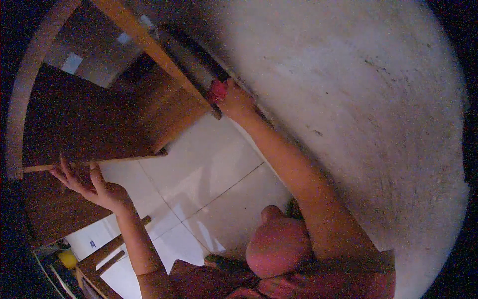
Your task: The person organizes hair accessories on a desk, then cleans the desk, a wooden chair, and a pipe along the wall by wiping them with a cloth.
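My right hand (236, 103) reaches out along the wall, its fingers closed on a crumpled red cloth (218, 90). The cloth is beside the wooden edge (164, 62) of a piece of furniture, at the narrow dark gap (196, 52) between it and the wall. My left hand (94, 189) is open, with its fingers spread at the front edge of a dark brown wooden panel (84, 124). Some fingertips overlap that edge; whether they press on it I cannot tell. The picture is dim and grainy, so fine detail is lost.
A pale, stained wall (358, 99) rises along my right side. Light floor tiles (214, 164) lie between the furniture and me. At the lower left are a wooden frame (107, 249) and a yellow thing (67, 258). Light patches (72, 63) show on the furniture's far part.
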